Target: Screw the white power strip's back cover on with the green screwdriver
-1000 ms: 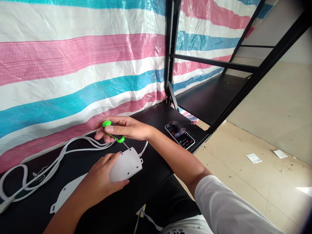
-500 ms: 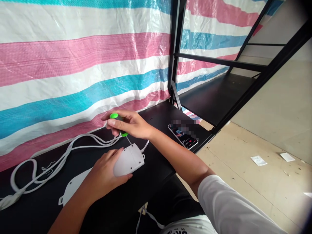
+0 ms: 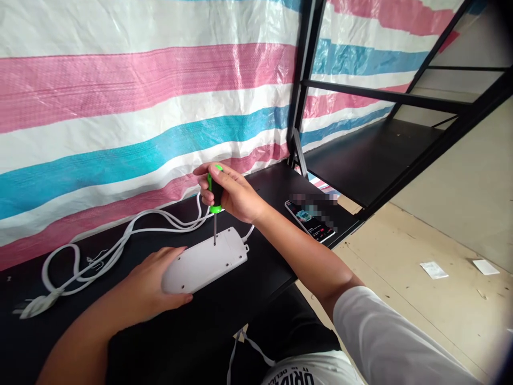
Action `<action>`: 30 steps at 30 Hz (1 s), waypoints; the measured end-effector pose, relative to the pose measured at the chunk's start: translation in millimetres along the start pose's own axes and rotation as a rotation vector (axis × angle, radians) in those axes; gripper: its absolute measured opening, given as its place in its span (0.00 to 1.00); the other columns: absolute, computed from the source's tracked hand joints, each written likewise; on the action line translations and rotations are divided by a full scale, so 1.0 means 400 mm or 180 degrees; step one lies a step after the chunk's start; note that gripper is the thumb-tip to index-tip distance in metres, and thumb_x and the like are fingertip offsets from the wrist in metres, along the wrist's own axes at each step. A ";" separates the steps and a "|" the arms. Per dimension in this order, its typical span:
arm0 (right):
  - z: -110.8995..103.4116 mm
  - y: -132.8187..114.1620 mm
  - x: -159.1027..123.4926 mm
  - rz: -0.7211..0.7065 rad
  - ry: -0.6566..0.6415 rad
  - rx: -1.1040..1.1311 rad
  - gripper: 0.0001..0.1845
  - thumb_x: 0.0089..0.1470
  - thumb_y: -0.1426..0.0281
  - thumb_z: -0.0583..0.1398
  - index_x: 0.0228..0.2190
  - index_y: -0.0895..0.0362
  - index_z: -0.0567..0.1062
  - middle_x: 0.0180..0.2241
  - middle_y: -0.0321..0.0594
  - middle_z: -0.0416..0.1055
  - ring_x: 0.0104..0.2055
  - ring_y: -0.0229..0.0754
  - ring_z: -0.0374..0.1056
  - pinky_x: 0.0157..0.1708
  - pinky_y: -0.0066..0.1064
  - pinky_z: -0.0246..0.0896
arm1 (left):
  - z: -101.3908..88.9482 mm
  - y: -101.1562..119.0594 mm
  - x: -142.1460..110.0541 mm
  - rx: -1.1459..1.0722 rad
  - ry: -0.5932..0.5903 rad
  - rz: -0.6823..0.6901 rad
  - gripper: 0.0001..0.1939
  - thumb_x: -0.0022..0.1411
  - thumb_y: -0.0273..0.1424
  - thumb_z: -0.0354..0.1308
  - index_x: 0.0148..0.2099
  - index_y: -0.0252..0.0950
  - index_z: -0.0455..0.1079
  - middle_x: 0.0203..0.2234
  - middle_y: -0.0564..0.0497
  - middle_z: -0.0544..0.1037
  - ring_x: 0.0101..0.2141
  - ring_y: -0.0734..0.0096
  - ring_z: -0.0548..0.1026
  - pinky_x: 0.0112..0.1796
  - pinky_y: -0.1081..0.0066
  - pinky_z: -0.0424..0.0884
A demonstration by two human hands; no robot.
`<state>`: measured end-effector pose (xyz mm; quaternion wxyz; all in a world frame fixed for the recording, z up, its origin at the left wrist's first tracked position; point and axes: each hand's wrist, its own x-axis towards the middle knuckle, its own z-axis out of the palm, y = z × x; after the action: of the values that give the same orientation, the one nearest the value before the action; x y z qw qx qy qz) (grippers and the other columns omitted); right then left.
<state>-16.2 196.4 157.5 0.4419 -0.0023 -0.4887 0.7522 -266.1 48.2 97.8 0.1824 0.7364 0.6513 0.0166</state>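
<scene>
A white power strip (image 3: 208, 263) lies on the black tabletop with its screw-holed underside facing up. My left hand (image 3: 158, 278) wraps round its near-left end, thumb along the front edge and fingers over the back edge. My right hand (image 3: 234, 192) grips a green and black screwdriver (image 3: 217, 195) by its handle. The screwdriver stands nearly upright, its tip at a hole near the strip's back edge. From the strip's right end comes a white cable (image 3: 140, 222), looped behind it and ending in a plug (image 3: 40, 303) at the left.
A phone (image 3: 310, 220) with a lit screen lies at the tabletop's right side. A black metal frame (image 3: 306, 80) rises behind it, beside a second black surface (image 3: 360, 158). Striped plastic sheeting (image 3: 140, 133) hangs along the back. Paper scraps (image 3: 433, 270) lie on the floor.
The screwdriver has moved from a corner hole to one further along the strip and is now more upright. My left hand has slid toward the strip's left end.
</scene>
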 end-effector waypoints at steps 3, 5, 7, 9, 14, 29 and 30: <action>0.022 0.016 -0.008 0.0028 -0.0230 0.0268 0.14 0.67 0.58 0.63 0.44 0.57 0.77 0.32 0.33 0.66 0.29 0.32 0.62 0.29 0.27 0.62 | -0.016 0.042 0.001 -0.0034 -0.0030 0.0071 0.48 0.57 0.50 0.67 0.73 0.35 0.60 0.70 0.39 0.64 0.68 0.41 0.63 0.68 0.49 0.62; 0.040 0.020 -0.015 0.0247 -0.0291 0.0221 0.15 0.66 0.57 0.63 0.43 0.56 0.79 0.32 0.33 0.69 0.29 0.33 0.64 0.30 0.27 0.63 | -0.015 0.079 0.011 -0.0031 0.0076 0.0042 0.48 0.60 0.52 0.65 0.74 0.31 0.58 0.70 0.37 0.64 0.69 0.41 0.62 0.68 0.49 0.61; 0.056 0.019 -0.023 0.0518 -0.0347 0.0089 0.13 0.66 0.58 0.60 0.43 0.54 0.80 0.32 0.31 0.71 0.29 0.33 0.66 0.31 0.29 0.64 | -0.007 0.103 0.021 0.0000 0.0259 0.0091 0.48 0.62 0.51 0.63 0.74 0.27 0.58 0.70 0.34 0.64 0.69 0.39 0.61 0.68 0.47 0.60; 0.067 0.020 -0.028 0.0619 -0.0376 -0.0013 0.12 0.66 0.61 0.58 0.42 0.53 0.80 0.31 0.29 0.71 0.29 0.32 0.66 0.32 0.30 0.63 | 0.005 0.110 0.029 0.0043 0.0357 0.0158 0.48 0.63 0.52 0.62 0.74 0.26 0.58 0.70 0.32 0.63 0.70 0.37 0.61 0.68 0.46 0.61; 0.080 0.041 -0.038 0.0373 -0.0391 0.0173 0.13 0.66 0.59 0.61 0.41 0.53 0.81 0.33 0.32 0.70 0.30 0.33 0.65 0.32 0.29 0.64 | 0.024 0.092 0.036 0.0077 0.0470 0.0204 0.51 0.58 0.58 0.65 0.73 0.31 0.60 0.69 0.35 0.65 0.69 0.35 0.61 0.66 0.48 0.63; 0.111 0.043 -0.050 0.0849 -0.0448 0.0057 0.14 0.65 0.55 0.59 0.40 0.50 0.80 0.36 0.38 0.68 0.33 0.39 0.63 0.32 0.31 0.66 | 0.001 0.111 0.030 0.0060 0.0332 0.0274 0.42 0.64 0.52 0.63 0.71 0.32 0.63 0.67 0.35 0.66 0.67 0.38 0.64 0.65 0.49 0.63; 0.112 0.041 -0.049 0.0854 -0.0584 0.0112 0.16 0.66 0.54 0.58 0.40 0.51 0.80 0.37 0.38 0.68 0.34 0.39 0.63 0.33 0.31 0.67 | 0.003 0.109 0.032 0.0049 0.0348 0.0296 0.41 0.64 0.52 0.63 0.70 0.31 0.64 0.67 0.35 0.67 0.67 0.38 0.64 0.65 0.49 0.63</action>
<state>-34.6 148.3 160.3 0.2909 0.0089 -0.5092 0.8099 -222.2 56.8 106.7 0.1399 0.7652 0.6255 0.0602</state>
